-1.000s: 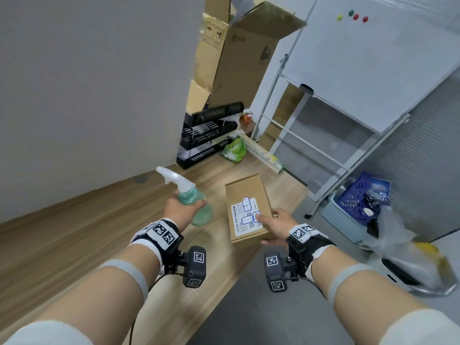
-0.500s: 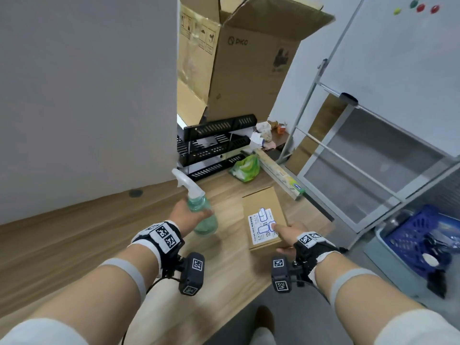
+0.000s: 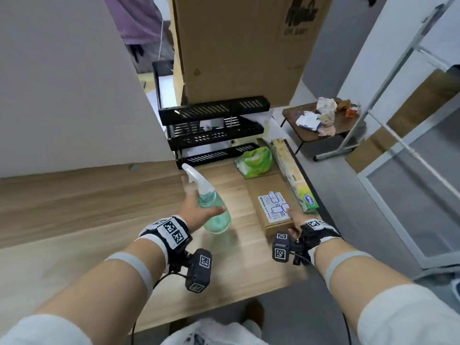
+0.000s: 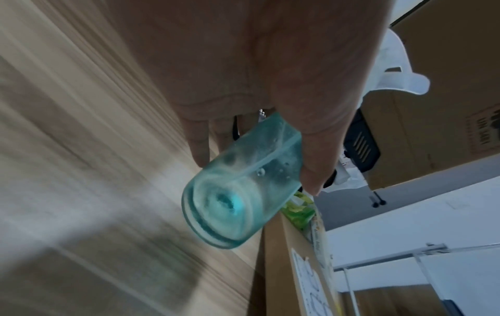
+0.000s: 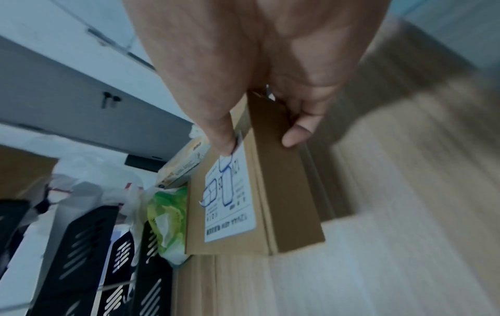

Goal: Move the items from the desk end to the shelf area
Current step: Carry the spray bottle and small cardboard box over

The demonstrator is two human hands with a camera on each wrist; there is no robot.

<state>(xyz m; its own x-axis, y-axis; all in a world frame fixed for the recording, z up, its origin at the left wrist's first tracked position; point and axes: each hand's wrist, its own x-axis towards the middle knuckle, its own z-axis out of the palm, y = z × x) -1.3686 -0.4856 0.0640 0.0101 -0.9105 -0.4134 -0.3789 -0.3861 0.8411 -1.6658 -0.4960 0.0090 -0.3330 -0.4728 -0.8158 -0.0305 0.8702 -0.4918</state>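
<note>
The left hand (image 3: pixel 196 212) has its fingers (image 4: pixel 198 145) curled round a tilted teal spray bottle (image 3: pixel 211 210), held above the wooden counter (image 3: pixel 87 207). The right hand (image 3: pixel 296 222) pinches a flat cardboard box (image 3: pixel 271 202), thumb on its label and fingers (image 5: pixel 297 132) on the side; whether the box touches the counter cannot be told.

Both items are near the black tiered shelf (image 3: pixel 214 130) at the counter's far end. A green bag (image 3: pixel 254 161) and a long carton (image 3: pixel 293 175) lie just ahead of the box.

Risks, as a judgement: the box, gripped only at its near edge, could sag or slip, or shove the bag and carton. The tilted bottle could knock the shelf's lower tier.

Compared with half a second ago, both items are closer to the shelf, and the box now sits just beside the carton.
</note>
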